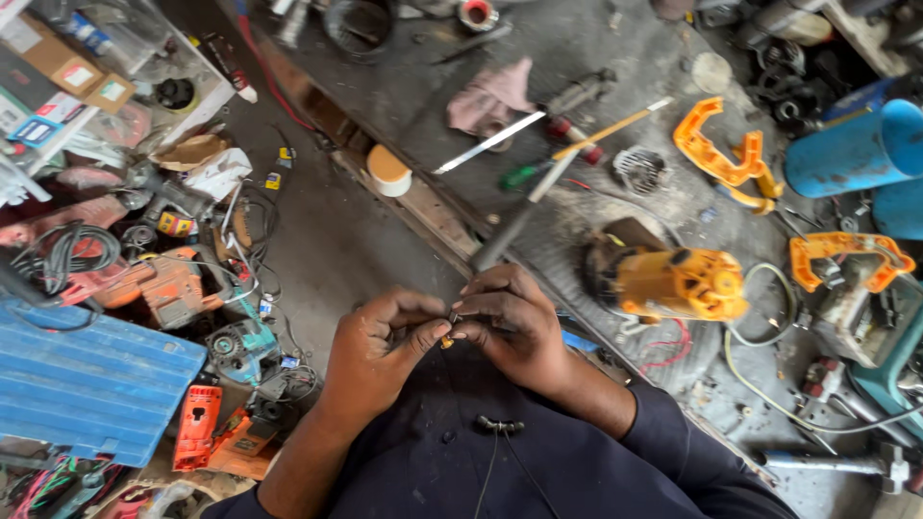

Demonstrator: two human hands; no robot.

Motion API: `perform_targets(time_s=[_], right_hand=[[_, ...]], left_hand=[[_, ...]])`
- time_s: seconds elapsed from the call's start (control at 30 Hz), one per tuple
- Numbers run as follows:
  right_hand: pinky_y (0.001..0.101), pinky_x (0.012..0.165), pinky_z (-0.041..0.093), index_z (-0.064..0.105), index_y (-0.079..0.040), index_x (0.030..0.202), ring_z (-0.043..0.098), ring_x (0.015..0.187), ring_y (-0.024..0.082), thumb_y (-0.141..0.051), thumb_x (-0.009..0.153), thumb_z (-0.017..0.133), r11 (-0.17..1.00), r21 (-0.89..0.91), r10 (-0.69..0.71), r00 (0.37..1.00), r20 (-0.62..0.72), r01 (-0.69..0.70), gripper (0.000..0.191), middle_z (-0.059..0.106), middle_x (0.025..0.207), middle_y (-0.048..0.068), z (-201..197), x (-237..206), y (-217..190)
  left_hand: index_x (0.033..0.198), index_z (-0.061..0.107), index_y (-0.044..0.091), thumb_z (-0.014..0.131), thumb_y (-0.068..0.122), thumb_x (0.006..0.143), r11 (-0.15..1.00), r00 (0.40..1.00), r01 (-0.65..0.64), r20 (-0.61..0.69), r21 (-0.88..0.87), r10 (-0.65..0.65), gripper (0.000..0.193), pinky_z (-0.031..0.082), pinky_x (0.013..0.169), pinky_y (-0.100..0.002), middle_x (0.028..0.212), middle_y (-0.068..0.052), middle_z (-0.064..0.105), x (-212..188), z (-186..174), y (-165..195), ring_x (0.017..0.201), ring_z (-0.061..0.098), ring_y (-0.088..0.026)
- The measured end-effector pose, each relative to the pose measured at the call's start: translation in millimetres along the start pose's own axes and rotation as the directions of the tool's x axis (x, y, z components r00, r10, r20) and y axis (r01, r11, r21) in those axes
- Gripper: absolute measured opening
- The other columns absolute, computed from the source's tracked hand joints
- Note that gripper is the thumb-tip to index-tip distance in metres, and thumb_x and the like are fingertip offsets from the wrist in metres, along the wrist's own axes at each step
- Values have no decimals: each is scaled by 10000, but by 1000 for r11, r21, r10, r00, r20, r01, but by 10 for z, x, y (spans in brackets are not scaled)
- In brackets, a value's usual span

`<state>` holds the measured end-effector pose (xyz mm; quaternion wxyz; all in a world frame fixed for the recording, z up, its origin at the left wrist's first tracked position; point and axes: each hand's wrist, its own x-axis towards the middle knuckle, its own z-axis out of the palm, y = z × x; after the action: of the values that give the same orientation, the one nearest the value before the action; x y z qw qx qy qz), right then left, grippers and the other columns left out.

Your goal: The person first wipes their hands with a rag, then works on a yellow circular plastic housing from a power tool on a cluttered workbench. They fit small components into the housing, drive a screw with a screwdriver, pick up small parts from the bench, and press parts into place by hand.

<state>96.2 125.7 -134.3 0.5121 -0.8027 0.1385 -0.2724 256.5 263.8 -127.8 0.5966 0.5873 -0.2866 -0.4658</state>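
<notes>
A person's left hand (pixel 380 341) and right hand (pixel 510 322) are meeting fingertip to fingertip just off the near edge of the counter (pixel 615 58), both pinching a small metal part (pixel 449 329) with a yellowish tip; what it is cannot be told. An orange motor housing (pixel 678 284) is lying opened near that edge, its wires (pixel 663 348) trailing loose, suggesting the work is partway through. A screwdriver (pixel 524 175) is resting mid-counter.
</notes>
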Motion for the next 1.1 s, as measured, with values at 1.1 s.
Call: perform_targets(time_s=[1.1], right_hand=[[417, 765, 552, 783, -166, 1046, 644, 940, 273, -101, 825, 758, 540, -813, -90, 975, 201, 218, 232, 647, 987, 42, 129, 4317, 1499]], left_hand=[[1161, 745, 56, 780, 104, 867, 952, 993, 110, -68, 285, -94, 301, 579, 794, -268, 984, -53, 809, 2455, -2499, 924, 876, 731, -114]])
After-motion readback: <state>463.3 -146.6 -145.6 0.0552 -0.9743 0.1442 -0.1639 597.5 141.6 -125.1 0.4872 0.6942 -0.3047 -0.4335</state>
